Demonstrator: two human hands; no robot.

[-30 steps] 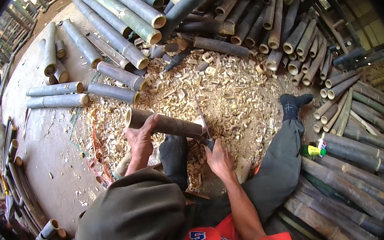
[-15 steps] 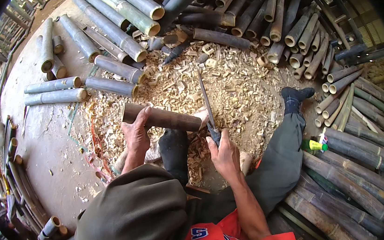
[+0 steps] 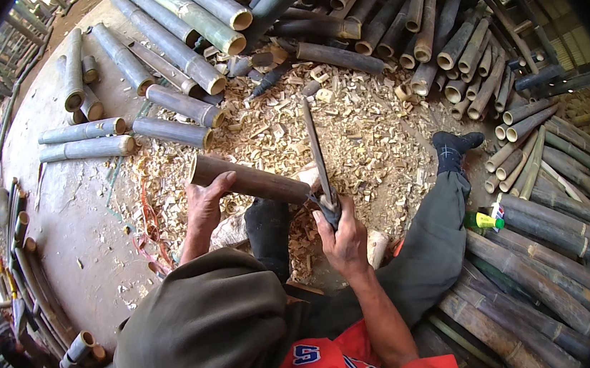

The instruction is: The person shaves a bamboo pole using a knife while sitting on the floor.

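A short, dark brown bamboo tube [image 3: 260,182] slants across in front of me, its left end raised. My left hand [image 3: 204,206] is closed around it near that end, thumb on top. In my right hand [image 3: 346,242] I grip a long knife [image 3: 316,142] by its dark handle. The blade points away from me, and its base is right at the tube's right end; whether it touches the tube I cannot make out. Beneath the tube's right end lies a pale block [image 3: 309,177], partly hidden. My dark-covered left foot [image 3: 268,233] is below the tube.
Wood chips [image 3: 371,154] cover the floor ahead. Cut bamboo tubes [image 3: 167,131] lie at the left, and a large stack [image 3: 465,58] rises at the far right. More bamboo poles [image 3: 535,277] lie beside my outstretched right leg [image 3: 423,235], with a yellow-green bottle [image 3: 484,220] on them.
The bamboo tube and my left hand have shifted slightly to the right. The knife's blade has turned, showing more of its flat side, and its handle has tilted a little.
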